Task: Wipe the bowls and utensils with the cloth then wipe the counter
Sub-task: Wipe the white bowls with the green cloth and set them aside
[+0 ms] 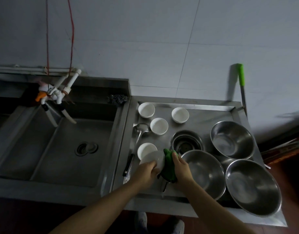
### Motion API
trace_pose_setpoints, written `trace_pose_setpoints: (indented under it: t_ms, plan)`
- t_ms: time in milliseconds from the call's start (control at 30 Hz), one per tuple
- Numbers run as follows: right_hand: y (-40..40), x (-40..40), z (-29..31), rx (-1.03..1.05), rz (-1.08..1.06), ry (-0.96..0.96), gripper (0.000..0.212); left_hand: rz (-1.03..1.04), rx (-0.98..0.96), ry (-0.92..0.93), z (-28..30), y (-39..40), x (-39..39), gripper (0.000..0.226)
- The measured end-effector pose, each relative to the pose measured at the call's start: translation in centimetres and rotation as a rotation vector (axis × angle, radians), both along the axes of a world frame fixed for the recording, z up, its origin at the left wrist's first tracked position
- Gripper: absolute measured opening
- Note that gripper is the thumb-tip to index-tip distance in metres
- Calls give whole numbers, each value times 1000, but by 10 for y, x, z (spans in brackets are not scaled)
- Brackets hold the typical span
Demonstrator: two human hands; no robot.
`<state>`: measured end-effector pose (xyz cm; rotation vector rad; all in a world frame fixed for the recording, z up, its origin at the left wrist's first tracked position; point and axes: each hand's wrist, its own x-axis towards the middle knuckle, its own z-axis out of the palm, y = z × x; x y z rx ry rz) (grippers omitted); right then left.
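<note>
Viewing in dim light; fine detail lost throughout. Near edge of small white ceramic bowl (153,158) hidden under left hand (145,172), which grips that bowl, tilted, above the steel counter (204,114). Crumpled green cloth (169,166) clenched in right hand (182,168), pressed against bowl's right side; cloth's lower folds in shadow. Thin metal utensil (164,187) poking out below cloth, type unclear.

Second white bowl (146,150) just beyond the held one, partly covered by it. Three more white bowls upright on far-left part of counter: far left (146,110), middle (159,126), right (180,115). Glossy, round, interiors apparently empty.

Steel ladle (141,130) with long handle lying left of bowls, dark grip end (128,164) toward near edge. Three large brushed stainless mixing bowls: far right (232,139), near centre (204,173) touching right wrist region, near right (253,187) overhanging counter's near edge. Round recessed steel drain ring (187,141) between white and steel bowls, contents dark.

Deep steel sink basin (61,149) at left with round drain (86,148); white plastic tap assembly (56,93) above it, bound up with cord. Dark scourer (117,99) on sink's far rim, texture indistinct. Green-handled knife (241,85) leaning on tiled wall, far right. Shoes (162,223) barely visible below counter.
</note>
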<state>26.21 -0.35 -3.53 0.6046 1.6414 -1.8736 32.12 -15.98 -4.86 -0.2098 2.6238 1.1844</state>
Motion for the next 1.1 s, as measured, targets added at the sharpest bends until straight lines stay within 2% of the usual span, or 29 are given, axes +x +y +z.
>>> trace_pose_setpoints:
  t_ms: [67, 233, 333, 467, 633, 800, 967, 1100]
  plan:
    - [5, 0, 0, 41, 15, -1, 27, -35, -48, 34, -7, -5, 5, 33]
    - [15, 3, -9, 162, 67, 29, 28, -172, -323, 124, -42, -31, 32, 4]
    - [21, 10, -18, 206, 94, 18, 23, -314, -449, 82, -76, -44, 50, 13]
    - [24, 24, -36, 204, 78, -24, 26, -333, -479, 133, -90, -39, 72, 29]
    - [26, 43, -54, 187, 104, -67, 28, -385, -570, 93, -117, -28, 88, 25]
    - [30, 51, -68, 182, 106, -88, 34, -398, -660, 62, -112, -14, 89, 39]
    - [34, 50, -68, 160, 57, -113, 33, -391, -739, 70, -131, -15, 93, 36]
    - [36, 47, -67, 133, 25, -123, 37, -367, -680, -2, -153, -19, 98, 33]
